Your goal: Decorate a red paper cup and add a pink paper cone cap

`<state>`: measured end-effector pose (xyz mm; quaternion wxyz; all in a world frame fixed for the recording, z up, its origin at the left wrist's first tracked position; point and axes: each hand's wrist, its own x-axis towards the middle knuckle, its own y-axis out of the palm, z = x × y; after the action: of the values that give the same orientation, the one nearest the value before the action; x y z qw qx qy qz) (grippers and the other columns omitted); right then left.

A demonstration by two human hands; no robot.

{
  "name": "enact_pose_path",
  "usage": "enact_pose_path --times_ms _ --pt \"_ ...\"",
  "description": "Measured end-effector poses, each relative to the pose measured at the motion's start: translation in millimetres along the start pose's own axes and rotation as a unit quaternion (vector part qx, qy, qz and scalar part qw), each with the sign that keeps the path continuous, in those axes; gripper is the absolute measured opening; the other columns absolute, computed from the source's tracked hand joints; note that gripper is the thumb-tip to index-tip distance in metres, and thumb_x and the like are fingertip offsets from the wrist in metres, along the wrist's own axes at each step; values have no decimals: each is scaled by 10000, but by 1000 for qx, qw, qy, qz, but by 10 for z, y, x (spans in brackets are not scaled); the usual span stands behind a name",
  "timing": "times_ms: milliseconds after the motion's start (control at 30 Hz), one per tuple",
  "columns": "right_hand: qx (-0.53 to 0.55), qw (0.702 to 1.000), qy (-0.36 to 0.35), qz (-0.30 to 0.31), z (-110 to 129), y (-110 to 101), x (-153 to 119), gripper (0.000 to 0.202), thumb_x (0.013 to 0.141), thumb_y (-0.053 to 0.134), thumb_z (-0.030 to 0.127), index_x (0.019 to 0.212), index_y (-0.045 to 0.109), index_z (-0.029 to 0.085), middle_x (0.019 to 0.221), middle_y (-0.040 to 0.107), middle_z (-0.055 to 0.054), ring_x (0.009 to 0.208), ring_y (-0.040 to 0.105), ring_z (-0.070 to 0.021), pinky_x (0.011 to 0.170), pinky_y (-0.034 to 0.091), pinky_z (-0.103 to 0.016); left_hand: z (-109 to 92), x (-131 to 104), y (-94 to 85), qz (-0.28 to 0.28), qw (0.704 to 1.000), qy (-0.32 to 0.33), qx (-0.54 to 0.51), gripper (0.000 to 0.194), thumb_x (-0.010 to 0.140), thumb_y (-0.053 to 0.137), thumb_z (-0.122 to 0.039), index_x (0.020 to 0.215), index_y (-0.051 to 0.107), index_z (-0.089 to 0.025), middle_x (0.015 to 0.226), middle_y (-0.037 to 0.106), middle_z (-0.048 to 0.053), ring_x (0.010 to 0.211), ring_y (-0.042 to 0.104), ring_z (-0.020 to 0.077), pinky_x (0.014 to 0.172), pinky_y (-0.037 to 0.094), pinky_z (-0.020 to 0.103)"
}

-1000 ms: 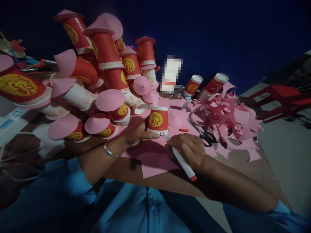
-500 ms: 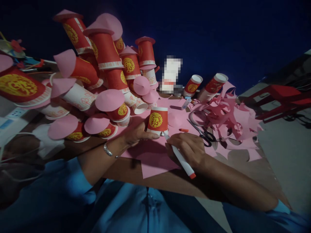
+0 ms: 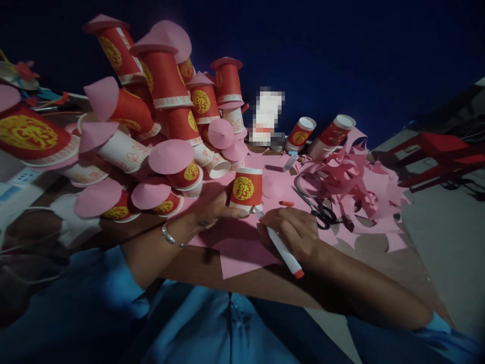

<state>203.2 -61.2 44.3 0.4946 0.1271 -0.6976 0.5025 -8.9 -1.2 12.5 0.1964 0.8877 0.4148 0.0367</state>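
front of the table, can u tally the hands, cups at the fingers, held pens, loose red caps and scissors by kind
Hands: 2 (left hand, right hand)
Cup at the left hand: 1 (red and white cup)
Held pen: 1 (white pen)
Loose red cap: 1
Scissors: 1 pair
Total: 6

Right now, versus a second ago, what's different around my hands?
The marker in your right hand has shifted slightly, its red end now higher in the picture. Nothing was taken hold of or let go. Your left hand still holds the red cup; scissors and pink scraps stayed put.
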Motion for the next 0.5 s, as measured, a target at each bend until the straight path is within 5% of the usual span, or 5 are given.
enact_pose_path --times_ms 500 --pt "11 999 -11 31 2 -44 12 124 950 667 77 985 605 178 696 693 3 584 654 -139 553 527 -265 8 -11 -15 5 1000 -2 8 786 671 951 -315 1368 621 -164 1237 773 138 1133 712 321 1003 521 449"
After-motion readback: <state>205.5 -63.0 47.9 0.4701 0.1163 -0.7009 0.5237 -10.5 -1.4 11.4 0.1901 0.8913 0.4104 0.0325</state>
